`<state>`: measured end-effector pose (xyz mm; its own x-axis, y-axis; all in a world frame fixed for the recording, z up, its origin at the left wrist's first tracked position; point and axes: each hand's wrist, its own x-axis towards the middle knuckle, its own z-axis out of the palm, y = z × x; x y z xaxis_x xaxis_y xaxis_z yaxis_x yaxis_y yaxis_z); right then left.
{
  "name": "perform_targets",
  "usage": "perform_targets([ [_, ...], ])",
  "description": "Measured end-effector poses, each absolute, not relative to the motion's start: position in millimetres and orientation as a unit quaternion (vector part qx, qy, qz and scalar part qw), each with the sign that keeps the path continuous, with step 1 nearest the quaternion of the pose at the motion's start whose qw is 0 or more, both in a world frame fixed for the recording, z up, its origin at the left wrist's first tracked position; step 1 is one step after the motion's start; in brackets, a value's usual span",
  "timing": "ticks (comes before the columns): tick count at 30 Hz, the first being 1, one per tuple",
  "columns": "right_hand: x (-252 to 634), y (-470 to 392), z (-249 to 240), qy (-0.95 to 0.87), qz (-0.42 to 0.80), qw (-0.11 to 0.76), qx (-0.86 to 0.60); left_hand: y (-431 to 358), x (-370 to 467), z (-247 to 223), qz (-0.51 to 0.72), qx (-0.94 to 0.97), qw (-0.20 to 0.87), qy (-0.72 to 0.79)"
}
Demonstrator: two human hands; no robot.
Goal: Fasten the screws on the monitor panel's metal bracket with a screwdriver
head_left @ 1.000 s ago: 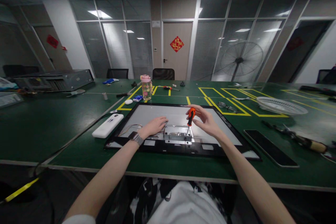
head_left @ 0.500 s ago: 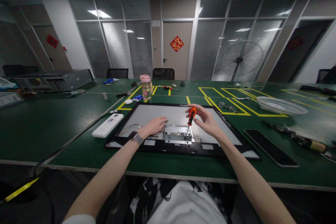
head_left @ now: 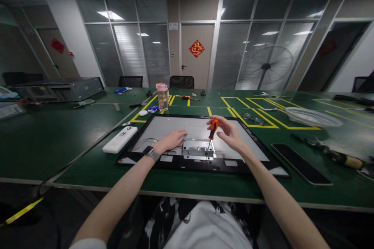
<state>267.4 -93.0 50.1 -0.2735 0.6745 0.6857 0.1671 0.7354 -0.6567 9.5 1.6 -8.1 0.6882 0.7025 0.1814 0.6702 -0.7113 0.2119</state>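
A display panel (head_left: 242, 140) with a black frame lies flat on the table, its pale back facing up. Fixed near its front edge is a silver metal bracket (head_left: 193, 150). My right hand (head_left: 229, 134) has its fingers about the orange and black handle of a screwdriver (head_left: 214, 127). The screwdriver stands nearly upright, its shaft reaching down to the bracket's right end; the exact tip contact is too small to tell. My left hand (head_left: 172, 140), with a watch (head_left: 151, 152) on its wrist, rests flat on the panel just left of the bracket, fingers stretched out.
Left of the panel lies a white power bank (head_left: 120, 140) with a black cable. Behind stands a pink-lidded bottle (head_left: 163, 97). To the right are a phone (head_left: 300, 163), glasses (head_left: 253, 119) and a white basket (head_left: 314, 117). A computer case (head_left: 64, 89) sits far left.
Almost nothing differs. The screwdriver handle and my right fingers have shifted very slightly; my left hand and the panel stay in place.
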Motion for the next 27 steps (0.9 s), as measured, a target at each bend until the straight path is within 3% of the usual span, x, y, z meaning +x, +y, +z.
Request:
perform_targets([
  [7,268.8,-88.8,46.4,-0.762,0.17,0.532,-0.327,2.9,8.7,-9.5,0.127,0.916,0.067,0.375],
  [14,269.0,-90.9,47.5,-0.757,0.223,0.536,-0.3,0.4,8.7,-7.2,0.13,0.915,0.071,0.375],
  [21,268.5,-88.1,45.3,-0.743,0.195,0.549,-0.328,2.3,7.9,-9.7,0.132,0.915,0.07,0.375],
  [27,265.7,-89.9,46.8,-0.725,0.274,0.574,-0.265,2.2,8.3,-10.1,0.133,0.916,0.065,0.373],
])
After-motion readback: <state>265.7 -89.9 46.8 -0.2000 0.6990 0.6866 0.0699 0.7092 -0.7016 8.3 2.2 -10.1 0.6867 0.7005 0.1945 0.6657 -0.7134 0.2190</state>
